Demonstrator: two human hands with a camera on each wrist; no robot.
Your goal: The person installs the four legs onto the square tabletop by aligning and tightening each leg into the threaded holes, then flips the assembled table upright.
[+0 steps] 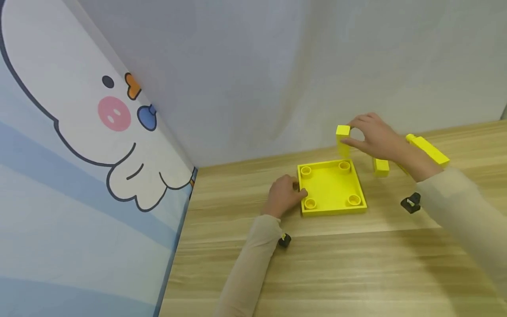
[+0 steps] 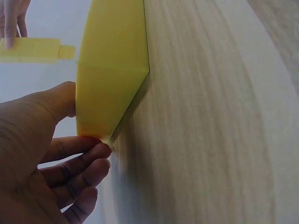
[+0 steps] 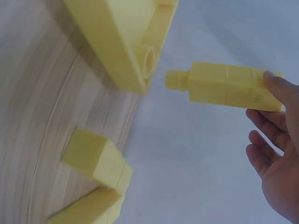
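A square yellow panel (image 1: 330, 187) with a raised rim and a round socket in each corner lies on the table, sockets up. My left hand (image 1: 283, 194) grips its left side, thumb over the rim and fingers against the outer wall. Between thumb and fingertips, my right hand (image 1: 376, 136) pinches a yellow leg (image 1: 343, 132) by its upper end. This square-sided leg stands upright with its narrower threaded end (image 3: 176, 80) down, just above the far right socket (image 1: 344, 166). In the right wrist view a gap shows between thread and socket.
Right of the panel lie another yellow leg (image 1: 381, 167) and a further yellow leg (image 1: 429, 150), partly behind the right forearm. Small black objects (image 1: 410, 203) show by both cuffs. A pale wall (image 1: 245, 88) rises behind the wooden table (image 1: 317, 259); a cartoon-printed panel (image 1: 79, 176) stands left.
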